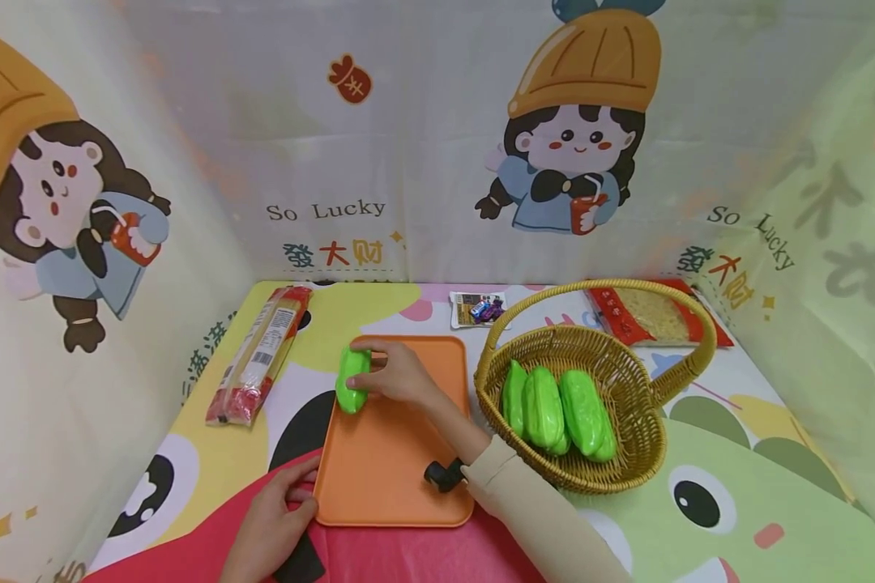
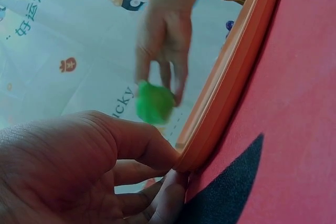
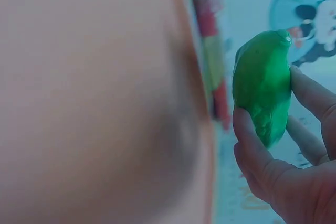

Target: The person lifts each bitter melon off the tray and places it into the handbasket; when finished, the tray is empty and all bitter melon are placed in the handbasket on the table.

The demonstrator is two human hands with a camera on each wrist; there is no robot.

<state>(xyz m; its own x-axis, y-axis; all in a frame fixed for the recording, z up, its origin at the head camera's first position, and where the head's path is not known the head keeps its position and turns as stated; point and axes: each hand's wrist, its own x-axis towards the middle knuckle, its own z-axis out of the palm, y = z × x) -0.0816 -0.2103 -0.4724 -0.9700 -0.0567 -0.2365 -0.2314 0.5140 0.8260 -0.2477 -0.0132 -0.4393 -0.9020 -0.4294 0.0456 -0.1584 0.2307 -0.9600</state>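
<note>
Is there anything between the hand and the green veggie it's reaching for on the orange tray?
Nothing is in the way. The right hand already holds the green plastic-wrapped cucumber in its fingers, at the far left edge of the flat orange plastic tray. The left hand grips the tray's near left corner, well away from the cucumber.

Bright, even light; wrist views blurred w/ blue tint, head view edge-warped.

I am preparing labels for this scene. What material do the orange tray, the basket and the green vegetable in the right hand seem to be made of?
The orange tray looks like smooth matte plastic: even colour, rounded raised rim. The basket seems woven wicker or rattan: visible tan strands and a looped handle. The green vegetable, gripped by the right hand, looks glossy, probably a plastic model or wrapped in film; the sheen leaves this open.
</note>
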